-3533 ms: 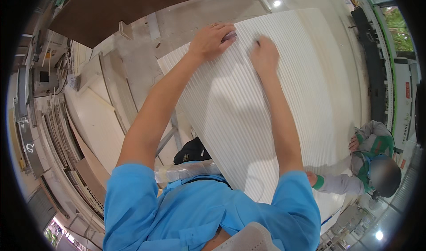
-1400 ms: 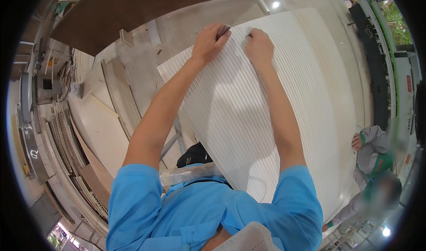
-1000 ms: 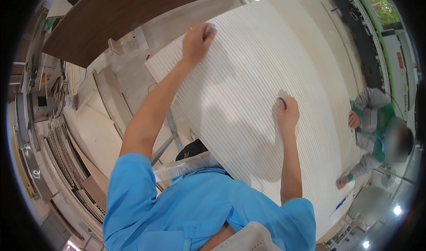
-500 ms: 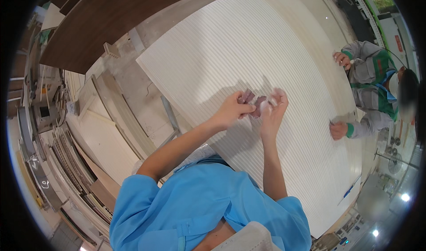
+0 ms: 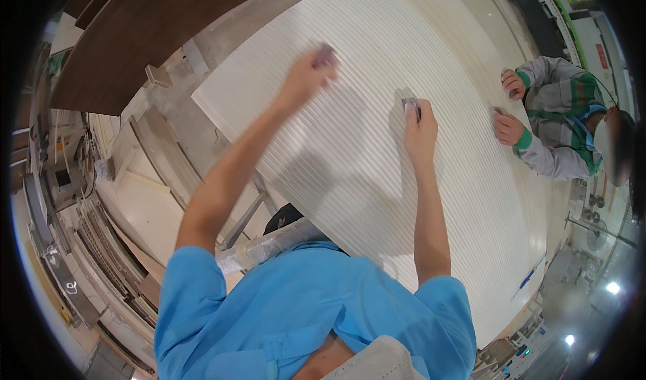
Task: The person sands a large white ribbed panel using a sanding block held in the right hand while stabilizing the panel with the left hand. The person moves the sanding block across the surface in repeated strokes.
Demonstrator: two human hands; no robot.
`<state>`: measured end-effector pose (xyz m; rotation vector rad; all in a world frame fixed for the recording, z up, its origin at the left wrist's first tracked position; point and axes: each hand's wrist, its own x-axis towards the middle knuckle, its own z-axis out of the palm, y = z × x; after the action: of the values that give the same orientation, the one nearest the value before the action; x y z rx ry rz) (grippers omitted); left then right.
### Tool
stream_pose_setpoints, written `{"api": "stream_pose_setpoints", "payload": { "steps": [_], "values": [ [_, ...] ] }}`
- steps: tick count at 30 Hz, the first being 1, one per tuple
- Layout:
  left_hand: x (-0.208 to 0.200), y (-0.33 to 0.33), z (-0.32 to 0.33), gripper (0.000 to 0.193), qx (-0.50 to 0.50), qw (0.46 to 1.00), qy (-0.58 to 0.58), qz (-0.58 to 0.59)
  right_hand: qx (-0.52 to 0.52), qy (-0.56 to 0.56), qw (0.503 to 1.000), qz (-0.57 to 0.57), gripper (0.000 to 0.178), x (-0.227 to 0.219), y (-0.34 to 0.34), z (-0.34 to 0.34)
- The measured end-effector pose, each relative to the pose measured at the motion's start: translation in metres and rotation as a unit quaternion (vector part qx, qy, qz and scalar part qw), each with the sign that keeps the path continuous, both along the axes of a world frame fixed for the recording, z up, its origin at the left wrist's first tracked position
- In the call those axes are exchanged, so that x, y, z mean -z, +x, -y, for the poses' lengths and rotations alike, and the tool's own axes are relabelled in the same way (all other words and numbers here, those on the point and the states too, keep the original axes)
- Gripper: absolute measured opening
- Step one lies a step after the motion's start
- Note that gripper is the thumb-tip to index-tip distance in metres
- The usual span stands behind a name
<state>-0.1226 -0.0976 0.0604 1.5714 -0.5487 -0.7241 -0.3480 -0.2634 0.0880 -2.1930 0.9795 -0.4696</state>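
Observation:
A large white panel [image 5: 363, 198] with fine parallel grooves lies before me. Over its far left part, my left hand [image 5: 306, 77] is closed round a small purplish-brown piece of sandpaper [image 5: 324, 56], blurred by motion. I cannot tell whether that piece touches the panel. Farther right, my right hand [image 5: 422, 134] pinches a small dark grey folded piece [image 5: 410, 102], thumb on top, at the panel's surface. This piece also looks like sandpaper, though its face is mostly covered by my fingers.
Across the panel a co-worker in a grey and green jacket [image 5: 552, 148] has both hands at its right edge. A blue pen [image 5: 528, 277] lies near the right corner. Dark brown boards [image 5: 155, 37] stand far left; stacked strips [image 5: 114, 252] are at the left.
My hands were together over the panel with purplish-brown pieces between them. Now they are apart, the left farther off and leftward, the right slightly farther off. The co-worker's hands have come closer together.

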Motion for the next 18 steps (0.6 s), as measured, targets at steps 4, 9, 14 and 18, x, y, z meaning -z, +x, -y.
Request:
{"api": "stream_pose_setpoints", "payload": {
  "steps": [4, 9, 14, 18],
  "values": [
    [0.012, 0.107, -0.006, 0.033, -0.169, 0.921, 0.178, 0.303, -0.078, -0.066, 0.991, -0.081, 0.021, 0.011, 0.009, 0.018],
    [0.028, 0.121, -0.012, 0.025, -0.155, 0.872, 0.207, 0.416, -0.097, -0.127, 0.985, -0.061, 0.019, 0.012, 0.004, 0.018],
    [0.029, 0.117, -0.01, 0.022, -0.189, 0.888, 0.15, 0.391, -0.085, -0.132, 0.984, -0.08, 0.017, 0.018, 0.018, 0.019],
    [0.027, 0.122, -0.013, 0.021, -0.249, 0.914, 0.103, 0.303, -0.107, -0.181, 0.973, -0.095, 0.016, 0.026, 0.059, 0.017]
  ]
}}
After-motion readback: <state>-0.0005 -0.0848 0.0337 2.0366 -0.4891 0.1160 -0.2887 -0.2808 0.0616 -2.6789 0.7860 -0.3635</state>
